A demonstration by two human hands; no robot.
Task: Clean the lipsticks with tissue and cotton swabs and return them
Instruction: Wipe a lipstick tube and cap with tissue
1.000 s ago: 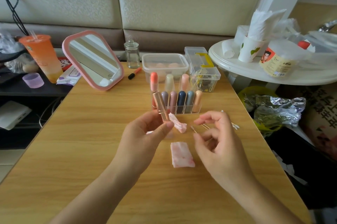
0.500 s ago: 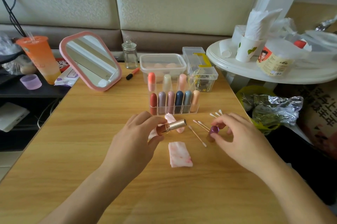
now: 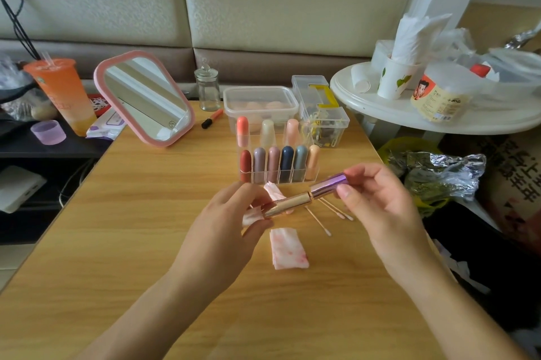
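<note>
At the centre of the frame, just above the desk (image 3: pixel 146 228), a gold lipstick tube (image 3: pixel 289 204) slants between both hands. The left hand (image 3: pixel 225 231) pinches its lower end along with a crumpled tissue (image 3: pixel 251 216). The right hand (image 3: pixel 377 207) pinches the purple cap (image 3: pixel 328 185), which meets the tube's upper end. A stained folded tissue (image 3: pixel 288 248) lies just below them on the desk, and cotton swabs (image 3: pixel 317 220) lie beneath the right hand.

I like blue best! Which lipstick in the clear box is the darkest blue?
The navy lipstick, fourth from the left in the front row, between the dusty pink lipstick and the paler grey-blue lipstick. No other is as dark.
</note>
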